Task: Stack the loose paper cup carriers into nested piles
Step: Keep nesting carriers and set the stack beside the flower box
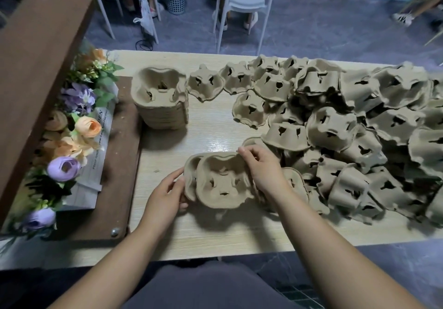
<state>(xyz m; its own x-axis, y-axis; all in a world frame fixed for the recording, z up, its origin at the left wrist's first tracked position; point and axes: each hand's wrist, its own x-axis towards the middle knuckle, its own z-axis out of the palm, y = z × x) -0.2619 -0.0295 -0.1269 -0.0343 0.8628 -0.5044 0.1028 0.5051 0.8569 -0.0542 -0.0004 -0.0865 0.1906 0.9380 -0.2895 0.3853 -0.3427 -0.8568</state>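
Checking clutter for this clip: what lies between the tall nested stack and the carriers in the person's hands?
Nothing: the head view shows only bare table between the nested stack and the held carriers.

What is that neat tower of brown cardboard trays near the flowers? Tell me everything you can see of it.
The tall stack of brown moulded-pulp cup carriers stands upright at the far left of the pale wooden table, beside the artificial flowers. Many carriers nest open side up; the top one shows rounded wells with dark slots. Nobody holds it.
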